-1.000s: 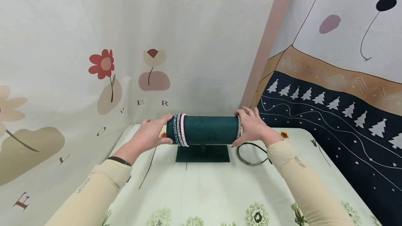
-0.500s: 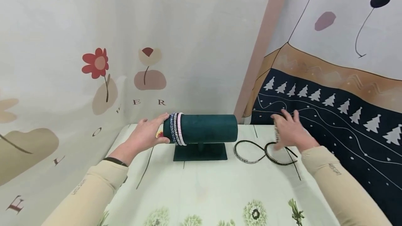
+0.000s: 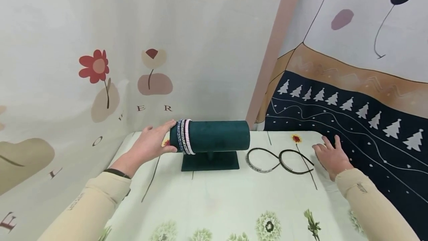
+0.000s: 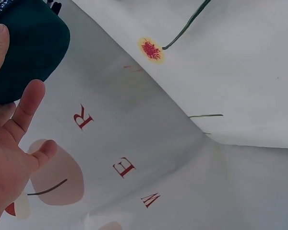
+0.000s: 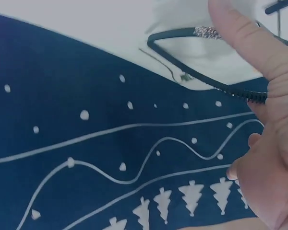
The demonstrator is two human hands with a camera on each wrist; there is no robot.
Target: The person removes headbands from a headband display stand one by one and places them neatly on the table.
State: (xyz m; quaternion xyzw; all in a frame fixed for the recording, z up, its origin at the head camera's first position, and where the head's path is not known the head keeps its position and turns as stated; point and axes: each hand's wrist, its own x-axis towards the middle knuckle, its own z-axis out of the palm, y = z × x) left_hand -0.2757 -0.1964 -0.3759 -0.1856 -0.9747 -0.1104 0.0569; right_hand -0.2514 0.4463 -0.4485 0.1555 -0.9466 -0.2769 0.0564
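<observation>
A dark green padded cylinder forms a headband stand (image 3: 217, 135). Several headbands (image 3: 184, 137), blue, glittery, dark and pale pink, circle its left part. My left hand (image 3: 151, 143) holds that left end, fingers on top and thumb lower at the front; in the left wrist view some fingers of the left hand (image 4: 14, 139) stick out past the rounded end. Over at the table's right edge, my right hand (image 3: 332, 157) holds a dark toothed headband (image 5: 182, 69) with a glittery section, seen in the right wrist view but hidden by the hand in the head view.
A black headband with a silvery toothed part (image 3: 264, 170) lies right of the stand, touching or overlapping another black headband (image 3: 294, 173). The table (image 3: 210, 196) wears a pale floral cloth. Printed curtains (image 3: 207, 47) hang behind it and along the right side.
My right hand has left the stand's right end with a headband and moved right to the table's edge, uncovering the two headbands lying there. The left hand stays on the stand.
</observation>
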